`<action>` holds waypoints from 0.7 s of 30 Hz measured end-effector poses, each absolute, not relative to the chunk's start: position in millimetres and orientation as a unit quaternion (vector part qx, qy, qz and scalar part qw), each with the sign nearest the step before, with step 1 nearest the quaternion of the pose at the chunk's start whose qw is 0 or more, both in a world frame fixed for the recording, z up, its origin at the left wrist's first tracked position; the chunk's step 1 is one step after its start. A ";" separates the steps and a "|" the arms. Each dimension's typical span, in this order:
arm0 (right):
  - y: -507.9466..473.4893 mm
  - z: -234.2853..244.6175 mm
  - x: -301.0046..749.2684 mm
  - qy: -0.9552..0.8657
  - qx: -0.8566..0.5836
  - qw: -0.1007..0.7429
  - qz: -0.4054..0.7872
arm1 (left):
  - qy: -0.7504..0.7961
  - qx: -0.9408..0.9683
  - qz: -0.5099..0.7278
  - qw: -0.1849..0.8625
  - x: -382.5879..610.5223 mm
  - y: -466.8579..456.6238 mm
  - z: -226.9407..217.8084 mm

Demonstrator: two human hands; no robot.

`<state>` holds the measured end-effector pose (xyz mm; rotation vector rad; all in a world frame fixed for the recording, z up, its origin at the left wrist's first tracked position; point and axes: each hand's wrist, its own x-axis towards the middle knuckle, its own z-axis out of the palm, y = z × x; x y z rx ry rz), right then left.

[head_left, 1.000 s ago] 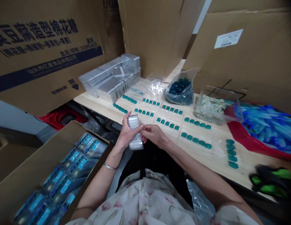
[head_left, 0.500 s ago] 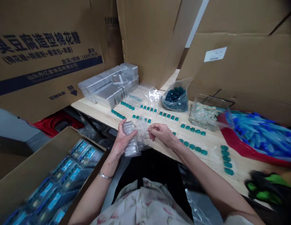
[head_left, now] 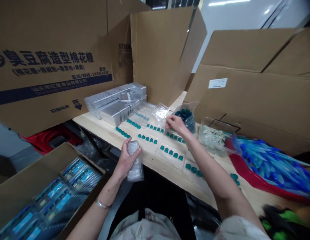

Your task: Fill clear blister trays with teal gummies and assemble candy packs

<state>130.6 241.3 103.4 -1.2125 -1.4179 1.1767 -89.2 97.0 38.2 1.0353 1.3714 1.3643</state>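
My left hand (head_left: 128,158) is wrapped round a stack of clear plastic trays (head_left: 136,168), held upright before the table's front edge. Farther back over the table, my right hand (head_left: 176,124) has its fingers pinched at the near edge of a single clear plastic tray (head_left: 160,112) that shines in the light. Closest to that hand is a clear bag of dark teal pieces (head_left: 186,115), partly hidden behind it. In front of it lie clear trays, each with a row of teal pieces (head_left: 171,152). My right forearm covers part of these rows.
Stacked clear trays (head_left: 115,108) stand at the back left. To the right are a clear bin of small pale pieces (head_left: 213,136) and a red basin (head_left: 247,170) of blue sticks. An open carton (head_left: 17,173) of filled packs sits lower left. Cardboard panels (head_left: 159,56) wall the back.
My right hand has moved from beside the left-hand stack to the back of the table. The left hand still grips its stack. The view has tilted up.
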 end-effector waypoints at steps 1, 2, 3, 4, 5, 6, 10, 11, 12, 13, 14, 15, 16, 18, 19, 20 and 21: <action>223.2 93.8 118.1 -0.588 -0.480 0.422 0.497 | 0.559 0.422 0.557 0.447 -89.4 97.2 36.9; 202.8 84.3 104.8 -0.614 -0.448 0.371 0.534 | 0.562 0.423 0.562 0.435 -89.7 97.3 35.7; 181.5 75.7 91.8 -0.631 -0.417 0.324 0.569 | 0.563 0.427 0.566 0.424 -90.1 97.2 34.5; 161.3 68.4 80.0 -0.634 -0.399 0.293 0.594 | 0.564 0.433 0.568 0.415 -90.5 97.0 33.3; 143.5 62.4 70.1 -0.631 -0.387 0.275 0.614 | 0.562 0.439 0.569 0.410 -90.9 96.8 32.2; 129.2 57.8 62.2 -0.622 -0.382 0.270 0.628 | 0.561 0.445 0.568 0.406 -91.2 96.5 31.2; 107.8 48.0 50.8 -0.576 -0.388 0.290 0.659 | 0.563 0.459 0.561 0.397 -91.4 95.7 28.8; 108.2 47.1 51.3 -0.564 -0.386 0.291 0.670 | 0.564 0.461 0.559 0.395 -91.2 95.7 28.7; 109.4 46.8 52.3 -0.551 -0.383 0.290 0.683 | 0.565 0.463 0.558 0.395 -91.0 95.8 28.8; 110.6 46.8 53.5 -0.538 -0.377 0.290 0.696 | 0.565 0.464 0.557 0.394 -90.6 96.0 29.1; 111.6 46.9 54.5 -0.528 -0.369 0.290 0.708 | 0.565 0.464 0.556 0.394 -90.1 96.2 29.5; 112.2 47.1 55.3 -0.520 -0.362 0.290 0.717 | 0.566 0.464 0.556 0.394 -89.5 96.4 30.0; 112.4 47.1 55.6 -0.515 -0.358 0.290 0.723 | 0.567 0.464 0.556 0.393 -88.9 96.5 30.6; 112.0 46.7 55.1 -0.512 -0.360 0.292 0.723 | 0.568 0.463 0.557 0.391 -87.7 96.3 32.0; 111.7 46.3 54.3 -0.512 -0.364 0.295 0.720 | 0.568 0.462 0.557 0.391 -87.2 96.1 32.7; 111.3 45.6 53.4 -0.512 -0.368 0.298 0.717 | 0.567 0.461 0.559 0.393 -86.8 95.7 33.3; 110.9 44.9 52.3 -0.511 -0.373 0.303 0.713 | 0.565 0.459 0.560 0.396 -86.6 95.4 33.8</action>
